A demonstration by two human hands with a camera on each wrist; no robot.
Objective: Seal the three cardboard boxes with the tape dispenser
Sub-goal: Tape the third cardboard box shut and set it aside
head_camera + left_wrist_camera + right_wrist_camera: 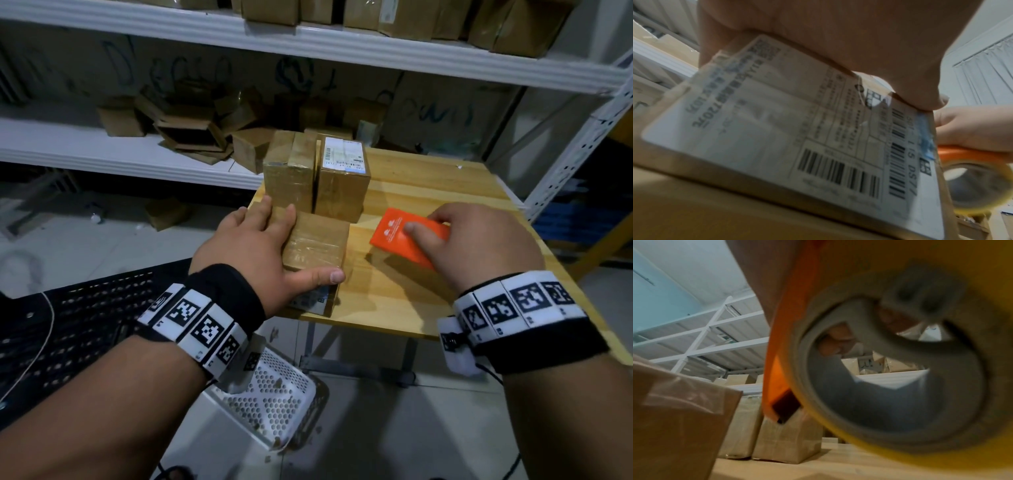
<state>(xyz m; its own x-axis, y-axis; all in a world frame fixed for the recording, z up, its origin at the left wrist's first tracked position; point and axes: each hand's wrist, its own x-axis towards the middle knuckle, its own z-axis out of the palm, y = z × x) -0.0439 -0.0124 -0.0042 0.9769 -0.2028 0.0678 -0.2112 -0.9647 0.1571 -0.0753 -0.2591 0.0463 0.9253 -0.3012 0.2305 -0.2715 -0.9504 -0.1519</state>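
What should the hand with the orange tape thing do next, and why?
Probably bring the orange tape dispenser over to the near cardboard box and press its front edge onto the top. The right hand grips the dispenser beside that box, apart from it, while the left hand holds the box steady on the wooden table. That grip looks ready for taping.

dim light, blurred wrist views, bowed edges
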